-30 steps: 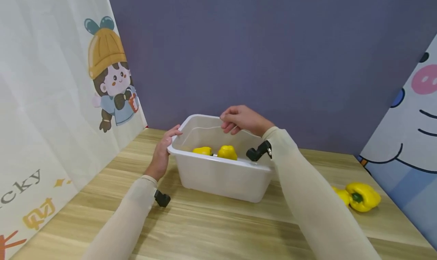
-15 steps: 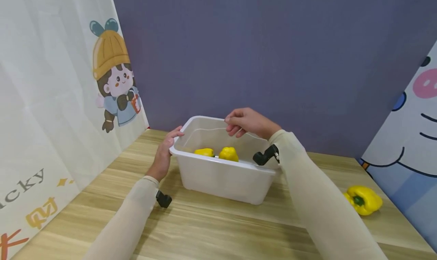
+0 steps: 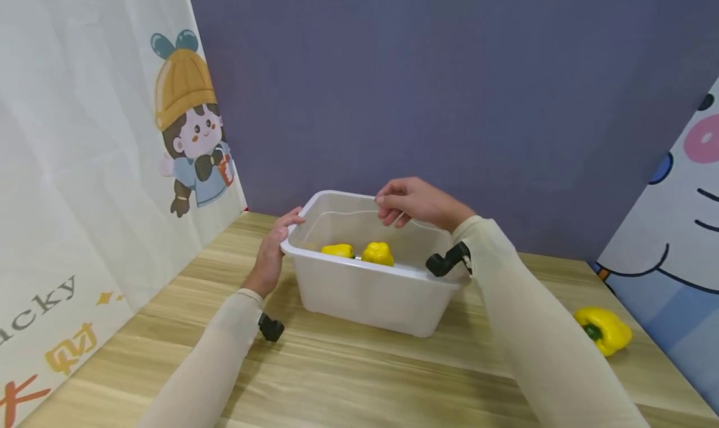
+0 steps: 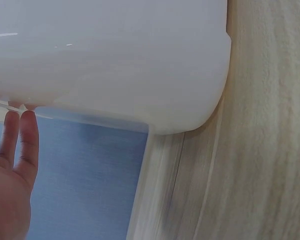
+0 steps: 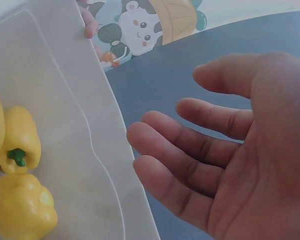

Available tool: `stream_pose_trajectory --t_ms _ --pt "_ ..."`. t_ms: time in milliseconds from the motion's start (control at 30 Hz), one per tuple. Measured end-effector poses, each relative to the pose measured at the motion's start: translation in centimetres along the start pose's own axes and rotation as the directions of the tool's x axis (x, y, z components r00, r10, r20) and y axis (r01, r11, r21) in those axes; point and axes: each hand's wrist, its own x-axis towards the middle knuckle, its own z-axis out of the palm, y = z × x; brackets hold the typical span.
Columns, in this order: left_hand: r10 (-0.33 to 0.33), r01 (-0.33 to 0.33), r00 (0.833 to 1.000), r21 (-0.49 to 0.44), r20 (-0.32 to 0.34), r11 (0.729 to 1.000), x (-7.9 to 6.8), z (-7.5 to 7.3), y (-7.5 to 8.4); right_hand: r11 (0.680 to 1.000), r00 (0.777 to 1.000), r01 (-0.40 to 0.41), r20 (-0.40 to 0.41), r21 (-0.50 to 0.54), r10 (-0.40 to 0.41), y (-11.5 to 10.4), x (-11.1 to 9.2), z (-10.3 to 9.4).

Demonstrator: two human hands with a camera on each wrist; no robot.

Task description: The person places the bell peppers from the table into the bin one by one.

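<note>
A white plastic bin [image 3: 371, 297] stands on the wooden table, seen from above in the head view. My left hand [image 3: 273, 253] holds its left rim, fingertips over the edge; the left wrist view shows straight fingers [image 4: 28, 140] reaching up to that rim. Above the bin's far rim hovers my right hand [image 3: 418, 202], holding nothing, with loosely bent fingers and the thumb apart. Inside the bin lie yellow bell peppers, one at the left [image 3: 338, 251] and one in the middle [image 3: 378, 254]. The right wrist view shows a green-stemmed pepper [image 5: 21, 137] among them.
Another yellow bell pepper [image 3: 606, 331] lies on the table [image 3: 359, 378] at the right, beside my right sleeve [image 3: 539, 316]. A dark blue-grey panel [image 3: 421, 91] stands close behind the bin. Printed sheets hang at the left [image 3: 84, 135] and right [image 3: 674, 241].
My right hand has drifted a little to the right above the bin. A second pepper on the right of the table is now hidden behind my sleeve. The left hand stays at the rim.
</note>
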Motion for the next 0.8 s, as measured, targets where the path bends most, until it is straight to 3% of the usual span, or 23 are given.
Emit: stream_pose_trajectory --t_ms 467,800 --pt "0.019 -0.019 1.0 -0.016 0.002 1.0 0.0 0.0 -0.2 0.985 0.998 -0.014 0.059 -0.174 0.025 -0.4 -1.9 0.0" --pt "0.002 -0.002 1.0 0.004 0.008 1.0 0.0 -0.2 -0.2 0.978 0.998 0.013 0.065 -0.21 0.0 0.0 -3.8 -1.3"
